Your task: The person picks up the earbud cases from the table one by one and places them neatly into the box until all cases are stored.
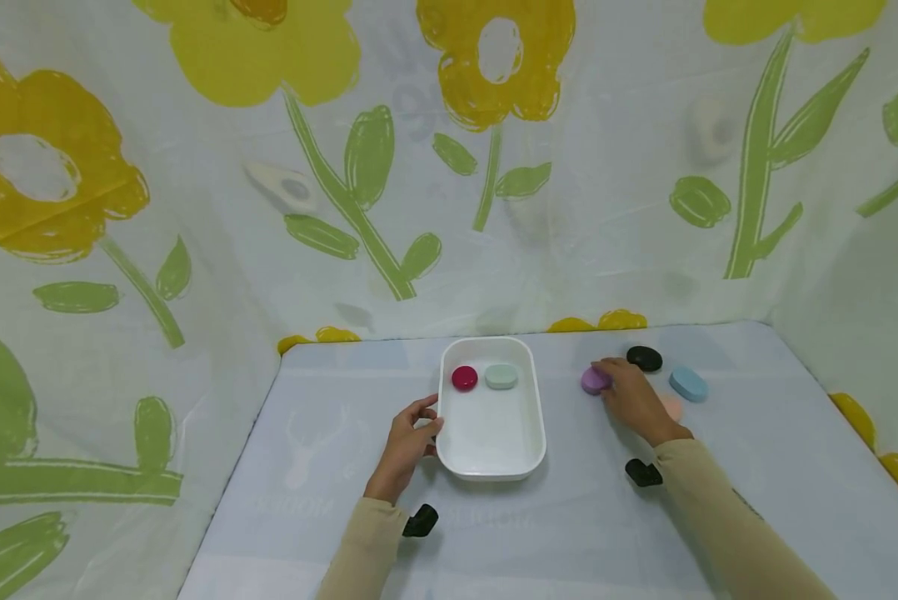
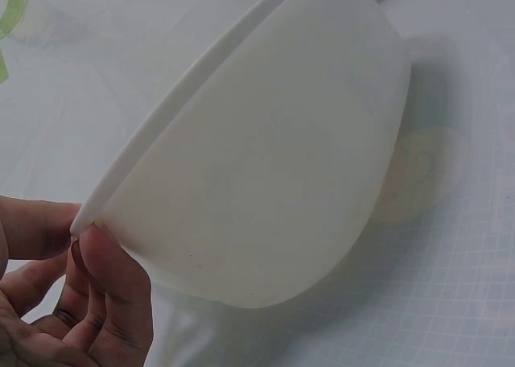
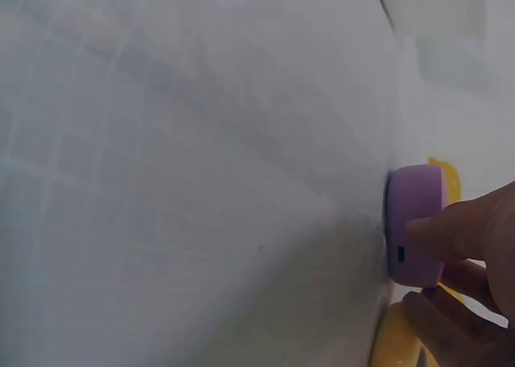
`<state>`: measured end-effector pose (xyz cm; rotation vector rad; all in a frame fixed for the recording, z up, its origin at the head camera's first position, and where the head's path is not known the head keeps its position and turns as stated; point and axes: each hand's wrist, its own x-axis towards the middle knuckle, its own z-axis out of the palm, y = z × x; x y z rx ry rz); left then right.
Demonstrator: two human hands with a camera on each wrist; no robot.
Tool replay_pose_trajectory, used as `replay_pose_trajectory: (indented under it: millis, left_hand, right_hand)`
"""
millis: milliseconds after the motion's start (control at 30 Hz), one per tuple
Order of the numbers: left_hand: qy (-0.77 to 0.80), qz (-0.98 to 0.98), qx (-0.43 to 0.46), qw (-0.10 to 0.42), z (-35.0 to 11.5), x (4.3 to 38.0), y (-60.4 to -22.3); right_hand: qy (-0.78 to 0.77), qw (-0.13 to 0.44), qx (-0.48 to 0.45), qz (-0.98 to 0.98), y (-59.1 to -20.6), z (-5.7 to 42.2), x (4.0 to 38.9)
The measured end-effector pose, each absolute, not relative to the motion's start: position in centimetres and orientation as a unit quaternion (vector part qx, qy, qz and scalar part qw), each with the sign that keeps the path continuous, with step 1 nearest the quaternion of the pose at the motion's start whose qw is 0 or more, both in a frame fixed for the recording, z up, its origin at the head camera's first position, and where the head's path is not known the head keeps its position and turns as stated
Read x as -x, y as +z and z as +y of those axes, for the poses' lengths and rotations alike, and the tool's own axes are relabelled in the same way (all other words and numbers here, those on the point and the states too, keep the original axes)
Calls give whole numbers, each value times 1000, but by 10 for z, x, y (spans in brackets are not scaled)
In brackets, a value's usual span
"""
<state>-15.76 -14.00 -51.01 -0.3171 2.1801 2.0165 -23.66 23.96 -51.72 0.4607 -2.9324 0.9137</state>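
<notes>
My left hand [image 1: 407,437] pinches the rim of a white rectangular tray [image 1: 491,437] at its left side, thumb and finger against the edge in the left wrist view. Inside the tray, near its far end, lie a red round piece [image 1: 465,378] and a pale green oval one [image 1: 501,377]. To the right of the tray, my right hand [image 1: 632,400] grips a small purple rounded case [image 3: 414,191] between thumb and fingers, low at the table surface. A small dark slot shows on the case's side. The palm hides part of a peach piece [image 1: 672,407].
Beyond the right hand lie a black oval piece [image 1: 645,358] and a light blue oval one [image 1: 689,383]. A white cloth with yellow flowers [image 1: 509,275] hangs behind the table [image 1: 306,467] and along both sides. Dark wrist-worn devices [image 1: 421,521] sit under both forearms.
</notes>
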Motion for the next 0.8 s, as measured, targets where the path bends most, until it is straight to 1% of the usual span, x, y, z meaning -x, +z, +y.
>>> replay_pose_trajectory:
  millis: [167,367,633,800]
  left_hand:
    - [677,724,103,80,-141,158,-511]
    - [681,721,100,79,-141,159,-512]
    - [686,716,99,80,-140,161,-514]
    - [688,715,98,80,-139,161,-513]
  right_hand:
    - [284,23,-145,-948,-525,239,240]
    - [276,-3,-123,-953,-524,236,242]
    - [254,-22,-112,-960,-521,230,243]
    - [243,-18,-116,-963,-518,227,241]
